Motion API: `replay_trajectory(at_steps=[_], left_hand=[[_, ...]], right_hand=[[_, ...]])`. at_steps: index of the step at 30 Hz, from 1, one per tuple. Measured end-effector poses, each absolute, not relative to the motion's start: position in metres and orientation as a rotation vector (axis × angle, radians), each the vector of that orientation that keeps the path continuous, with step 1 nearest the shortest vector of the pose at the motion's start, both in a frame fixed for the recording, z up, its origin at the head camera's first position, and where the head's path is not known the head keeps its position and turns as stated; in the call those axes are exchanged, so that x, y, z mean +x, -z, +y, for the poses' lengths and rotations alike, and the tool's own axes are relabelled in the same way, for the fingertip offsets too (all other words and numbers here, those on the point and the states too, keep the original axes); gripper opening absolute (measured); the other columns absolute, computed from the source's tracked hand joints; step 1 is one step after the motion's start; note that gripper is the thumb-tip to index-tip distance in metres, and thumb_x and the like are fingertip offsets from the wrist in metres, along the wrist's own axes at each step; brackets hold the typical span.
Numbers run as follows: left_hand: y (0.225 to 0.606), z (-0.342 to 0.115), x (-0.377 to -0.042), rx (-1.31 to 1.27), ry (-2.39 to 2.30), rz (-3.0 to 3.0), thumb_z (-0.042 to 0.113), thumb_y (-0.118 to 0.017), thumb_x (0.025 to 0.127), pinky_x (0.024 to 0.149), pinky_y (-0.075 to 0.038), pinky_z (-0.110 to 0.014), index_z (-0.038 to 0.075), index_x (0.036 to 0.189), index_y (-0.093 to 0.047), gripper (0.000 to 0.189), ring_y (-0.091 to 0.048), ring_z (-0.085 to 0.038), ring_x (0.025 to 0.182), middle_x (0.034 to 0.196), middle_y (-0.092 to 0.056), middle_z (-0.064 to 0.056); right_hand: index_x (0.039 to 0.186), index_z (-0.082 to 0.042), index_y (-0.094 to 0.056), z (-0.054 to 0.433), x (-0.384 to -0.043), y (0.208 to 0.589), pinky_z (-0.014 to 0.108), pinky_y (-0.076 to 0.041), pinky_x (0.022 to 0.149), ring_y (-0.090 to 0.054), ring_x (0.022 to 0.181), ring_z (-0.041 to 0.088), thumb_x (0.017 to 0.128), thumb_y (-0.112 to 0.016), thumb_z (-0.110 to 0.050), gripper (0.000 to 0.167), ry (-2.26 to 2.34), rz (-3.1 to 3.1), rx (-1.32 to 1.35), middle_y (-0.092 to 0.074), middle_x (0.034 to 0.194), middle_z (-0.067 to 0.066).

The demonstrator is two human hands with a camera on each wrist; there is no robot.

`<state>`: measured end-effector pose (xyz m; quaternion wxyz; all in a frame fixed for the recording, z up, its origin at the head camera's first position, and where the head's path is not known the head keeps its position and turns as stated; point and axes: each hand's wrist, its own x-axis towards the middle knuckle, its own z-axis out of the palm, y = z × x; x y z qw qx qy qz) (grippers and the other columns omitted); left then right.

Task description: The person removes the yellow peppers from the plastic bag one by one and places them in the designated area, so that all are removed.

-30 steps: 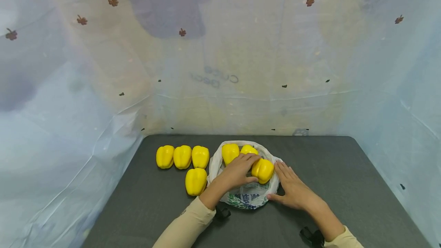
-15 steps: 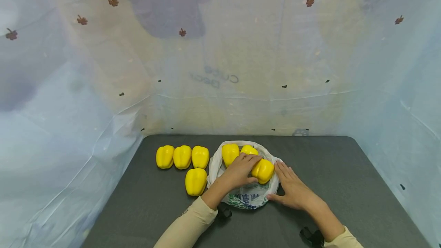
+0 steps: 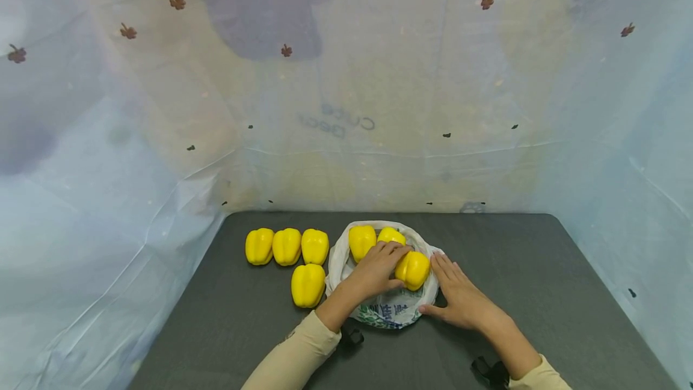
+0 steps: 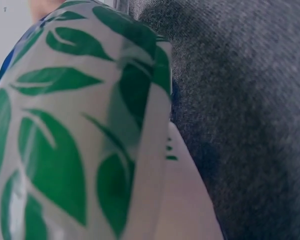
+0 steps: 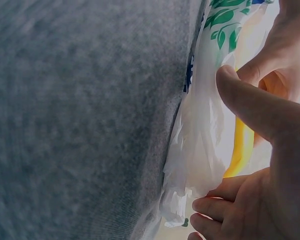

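Observation:
A white plastic bag (image 3: 338,257) with green leaf print lies with its mouth spread wide. Inside it are a yellow bell pepper (image 3: 361,242) at the back left, a bell pepper (image 3: 391,235) beside it, and a bell pepper (image 3: 414,271) at the right. My left hand (image 3: 373,269) reaches over the bag and grips the right-hand pepper between fingers and thumb. Against the bag's right side rests my right hand (image 3: 462,297), its fingers extended and its thumb at the rim. The right wrist view shows that thumb (image 5: 230,75) near the bag's edge.
Left of the bag, bell peppers stand in a row: one (image 3: 259,247), another (image 3: 287,247) and a third (image 3: 315,247). One more bell pepper (image 3: 308,286) sits in front, close to the bag. All rest on a dark grey table (image 3: 227,342), with a pale plastic sheet (image 3: 379,167) behind.
The pepper at my left hand shows only a very slight shift. Both hands and the bag otherwise stay in place.

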<state>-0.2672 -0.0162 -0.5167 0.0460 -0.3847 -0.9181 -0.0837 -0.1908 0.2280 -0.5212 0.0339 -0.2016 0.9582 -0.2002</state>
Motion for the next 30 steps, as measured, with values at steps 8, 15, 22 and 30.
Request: replay_trajectory(at_steps=[8, 15, 22, 30], left_hand=[[0.514, -0.018, -0.262, -1.169, 0.269, -2.803, 0.051, -0.085, 0.091, 0.122, -0.042, -0.038, 0.019, 0.162, -0.047, 0.087, -0.051, -0.02, 0.141, 0.156, -0.053, 0.0], [0.513, -0.02, -0.257, -1.147, 0.274, -2.814, 0.055, -0.085, 0.09, 0.122, -0.043, -0.036, 0.017, 0.159, -0.05, 0.086, -0.053, -0.018, 0.142, 0.155, -0.055, 0.0], [0.515, -0.024, -0.254, -1.137, 0.283, -2.821, 0.058, -0.085, 0.089, 0.121, -0.043, -0.036, 0.017, 0.156, -0.053, 0.085, -0.055, -0.018, 0.139, 0.151, -0.059, 0.001], [0.52, -0.028, -0.251, -1.137, 0.403, -2.816, 0.055, -0.089, 0.086, 0.116, -0.049, -0.034, 0.015, 0.152, -0.055, 0.085, -0.06, -0.017, 0.133, 0.146, -0.064, 0.001]], right_hand=[[0.166, 0.01, -0.022, 0.228, -0.191, 0.52, 0.066, -0.018, 0.129, -0.018, 0.162, 0.048, 0.091, -0.081, -0.059, 0.117, 0.625, 2.94, -0.627, -0.019, 0.174, 0.029], [0.166, 0.01, -0.022, 0.228, -0.19, 0.519, 0.066, -0.018, 0.129, -0.018, 0.162, 0.047, 0.091, -0.081, -0.058, 0.117, 0.637, 2.935, -0.615, -0.02, 0.174, 0.029], [0.166, 0.01, -0.023, 0.228, -0.189, 0.519, 0.065, -0.018, 0.129, -0.018, 0.162, 0.047, 0.091, -0.082, -0.058, 0.118, 0.633, 2.94, -0.606, -0.02, 0.174, 0.029], [0.166, 0.01, -0.023, 0.227, -0.19, 0.52, 0.066, -0.018, 0.129, -0.017, 0.162, 0.047, 0.091, -0.082, -0.058, 0.117, 0.643, 2.94, -0.608, -0.02, 0.174, 0.029]])
